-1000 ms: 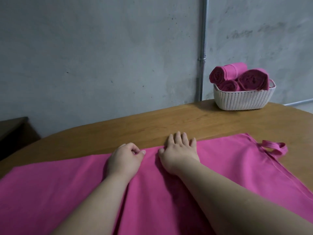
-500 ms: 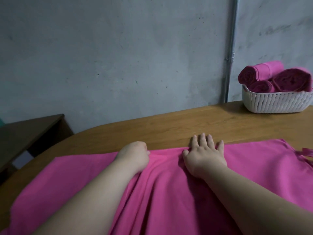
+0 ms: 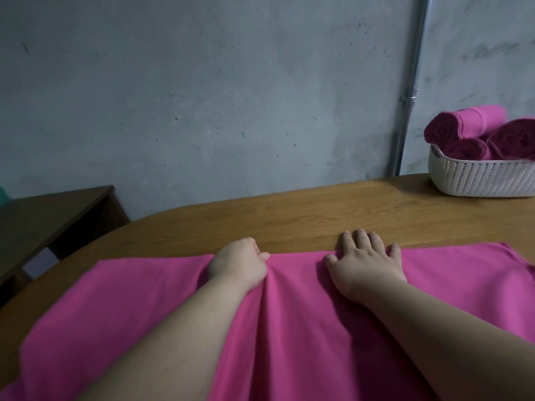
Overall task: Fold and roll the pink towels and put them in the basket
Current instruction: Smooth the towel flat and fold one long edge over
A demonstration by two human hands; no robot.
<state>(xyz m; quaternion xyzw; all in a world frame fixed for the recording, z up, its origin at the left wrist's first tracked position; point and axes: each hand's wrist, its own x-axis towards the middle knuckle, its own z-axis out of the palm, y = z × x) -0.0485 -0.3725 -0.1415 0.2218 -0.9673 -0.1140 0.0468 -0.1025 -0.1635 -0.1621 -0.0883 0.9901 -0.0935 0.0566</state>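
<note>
Our left grip (image 3: 240, 264), fingers curled, pinches the far edge of the pink towel (image 3: 289, 328) on the bench (image 3: 289, 218); our right grip (image 3: 364, 264) presses it, fingers straight. The basket (image 3: 477, 180) stands far right.

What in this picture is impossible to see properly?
Head view, the only one:
The pink towel: its near edge is cut off by the bottom of the picture, and both forearms cover part of it.
The basket: its right end is cut off by the picture's right edge.
The rolled towels: their full count is unknown, since the basket wall hides any lower ones.
</note>
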